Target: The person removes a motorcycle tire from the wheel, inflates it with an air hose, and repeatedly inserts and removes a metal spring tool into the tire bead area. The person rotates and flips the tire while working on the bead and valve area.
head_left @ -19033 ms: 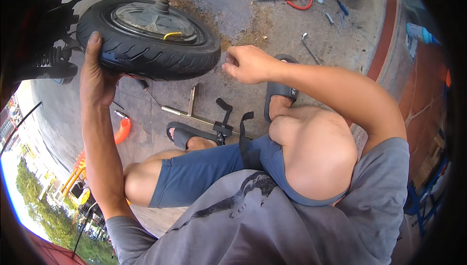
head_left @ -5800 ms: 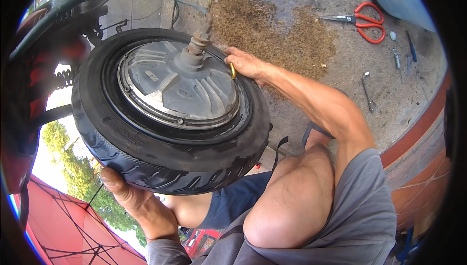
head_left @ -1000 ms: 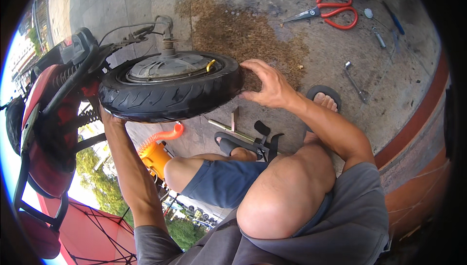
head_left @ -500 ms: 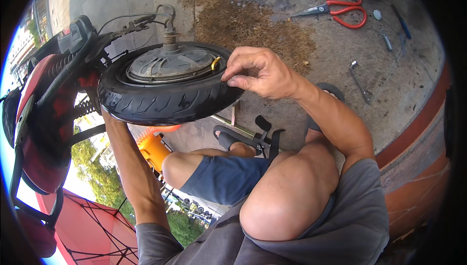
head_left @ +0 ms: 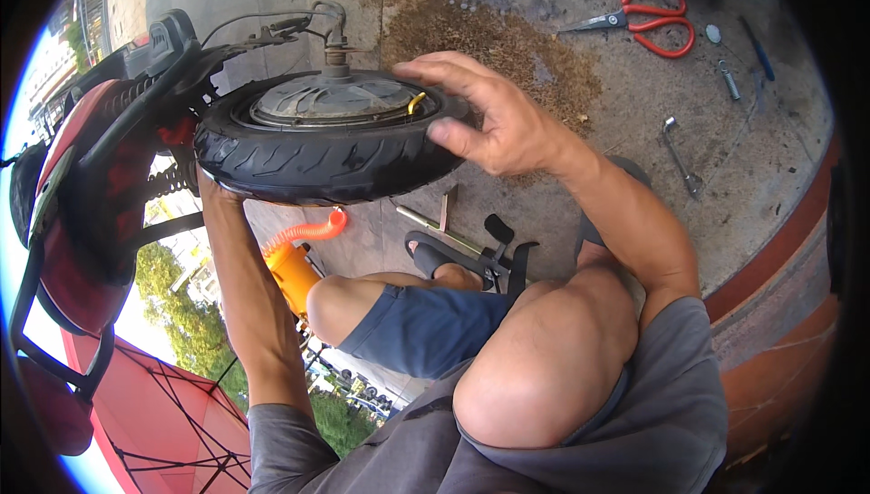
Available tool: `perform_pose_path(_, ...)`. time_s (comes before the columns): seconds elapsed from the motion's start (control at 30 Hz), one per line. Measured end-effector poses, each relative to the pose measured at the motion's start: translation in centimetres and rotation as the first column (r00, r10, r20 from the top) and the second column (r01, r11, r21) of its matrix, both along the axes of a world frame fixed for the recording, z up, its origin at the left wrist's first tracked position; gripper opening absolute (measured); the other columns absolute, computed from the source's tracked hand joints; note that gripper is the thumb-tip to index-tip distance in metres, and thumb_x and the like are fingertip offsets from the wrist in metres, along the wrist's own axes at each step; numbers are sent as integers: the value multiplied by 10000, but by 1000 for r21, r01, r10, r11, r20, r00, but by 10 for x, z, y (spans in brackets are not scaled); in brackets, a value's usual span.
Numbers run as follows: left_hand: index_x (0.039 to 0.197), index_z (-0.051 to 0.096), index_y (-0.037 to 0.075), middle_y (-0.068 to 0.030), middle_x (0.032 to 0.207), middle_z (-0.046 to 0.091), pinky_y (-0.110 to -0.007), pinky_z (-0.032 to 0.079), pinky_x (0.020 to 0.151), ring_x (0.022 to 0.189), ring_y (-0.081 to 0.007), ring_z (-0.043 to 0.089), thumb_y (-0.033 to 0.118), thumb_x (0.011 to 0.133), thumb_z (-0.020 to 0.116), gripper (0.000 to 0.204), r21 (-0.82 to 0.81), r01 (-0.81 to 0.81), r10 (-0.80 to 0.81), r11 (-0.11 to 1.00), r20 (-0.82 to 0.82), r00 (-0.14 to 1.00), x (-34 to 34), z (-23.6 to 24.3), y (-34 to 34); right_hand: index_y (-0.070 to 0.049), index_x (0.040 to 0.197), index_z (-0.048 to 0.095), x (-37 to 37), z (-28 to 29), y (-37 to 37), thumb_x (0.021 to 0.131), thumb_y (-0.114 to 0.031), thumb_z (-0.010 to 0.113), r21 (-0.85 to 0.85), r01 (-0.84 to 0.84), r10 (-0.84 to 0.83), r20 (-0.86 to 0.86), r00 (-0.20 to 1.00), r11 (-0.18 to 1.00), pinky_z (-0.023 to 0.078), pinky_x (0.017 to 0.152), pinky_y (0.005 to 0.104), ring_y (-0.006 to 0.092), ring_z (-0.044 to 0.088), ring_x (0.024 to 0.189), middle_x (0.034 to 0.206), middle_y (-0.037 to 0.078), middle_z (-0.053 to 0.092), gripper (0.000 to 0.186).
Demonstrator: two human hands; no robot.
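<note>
A black scooter wheel with a treaded tyre (head_left: pixel 335 168) lies tilted in front of me, its grey ribbed hub (head_left: pixel 331 100) facing up. A short yellow valve stem (head_left: pixel 416 102) sticks up beside the rim on the right. My right hand (head_left: pixel 494 118) straddles the tyre's right edge, its thumb against the tread and its fingers over the upper sidewall. My left hand (head_left: pixel 216 181) reaches up to the tyre's near left side; its fingers are hidden behind the tyre. At the hub's axle (head_left: pixel 336 59) a cable joins on.
The red and black scooter (head_left: pixel 91 222) stands at left. Red-handled scissors (head_left: pixel 648 18), a spring (head_left: pixel 728 80) and a wrench (head_left: pixel 680 157) lie on the floor at right. An orange coiled hose (head_left: pixel 317 227) and yellow tank (head_left: pixel 294 276) stand beyond my knee, near a metal bar (head_left: pixel 439 227).
My right hand has gone from a pinch at the tyre's edge to a wide hold around it. The wheel has shifted slightly up in view. My left arm still reaches to it.
</note>
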State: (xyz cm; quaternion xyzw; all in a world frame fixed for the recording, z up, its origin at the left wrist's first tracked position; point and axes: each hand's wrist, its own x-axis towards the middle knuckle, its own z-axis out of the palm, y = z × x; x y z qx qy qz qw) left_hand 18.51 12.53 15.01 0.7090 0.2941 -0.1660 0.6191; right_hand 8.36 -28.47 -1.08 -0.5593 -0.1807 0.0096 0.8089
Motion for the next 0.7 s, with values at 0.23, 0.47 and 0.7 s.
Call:
perform_pose_path(0.23, 1116, 662, -9, -191, 1084, 713, -481, 600, 860, 926, -329, 714, 345, 1024, 498, 401, -214, -346, 334, 914, -90, 938, -15, 10, -48, 6, 1446, 429, 3, 59, 37, 677, -228, 815, -315, 40, 44, 256, 966, 948, 462, 1013, 449, 385, 587, 1143, 1286, 225, 585, 892)
perform_pose_path(0.47, 1272, 550, -27, -129, 1069, 668, -397, 455, 979, 1093, -249, 601, 669, 922, 547, 778, 282, -254, 174, 925, 277, 945, -93, 49, -121, -70, 1453, 449, -3, 66, 39, 651, -143, 831, -294, 46, 25, 236, 972, 955, 470, 1031, 433, 390, 584, 1168, 1302, 196, 593, 892)
perform_pose_path(0.7, 1421, 468, 49, -208, 1386, 487, -483, 253, 1146, 1360, -358, 381, 589, 749, 794, 922, 983, -8, -686, 184, 134, 715, -114, 47, -160, -62, 1449, 461, -4, 79, 54, 675, -212, 840, -396, 9, 112, 283, 953, 918, 469, 1027, 445, 385, 584, 1167, 1307, 190, 600, 875)
